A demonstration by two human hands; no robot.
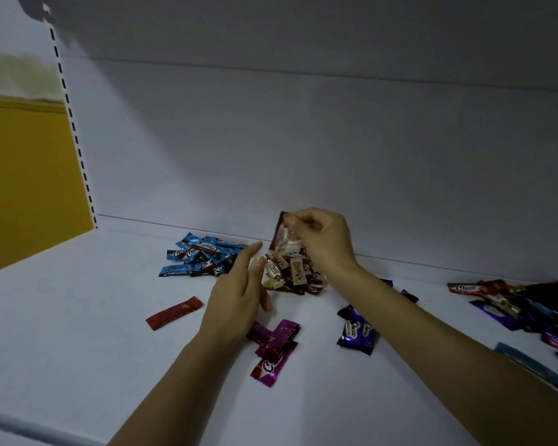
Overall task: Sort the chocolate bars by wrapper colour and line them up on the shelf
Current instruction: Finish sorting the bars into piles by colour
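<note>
Hands at the shelf's (78, 317) back: right hand (322, 239) pinches one chocolate bar (282, 235) over the white-and-brown pile (292, 273), left hand (239, 294) straight-fingered beside it, between the blue pile (200, 255) and magenta bars (276, 346).

The shelf (78, 333) is open at left and front, while a red bar (174, 313), blue bars (200, 257), magenta bars (274, 342) and a right-hand pile (529, 307) block the rest.

White shelf (78, 317) — heaps of blue (200, 257), cream (292, 273), magenta bars (274, 342).
</note>
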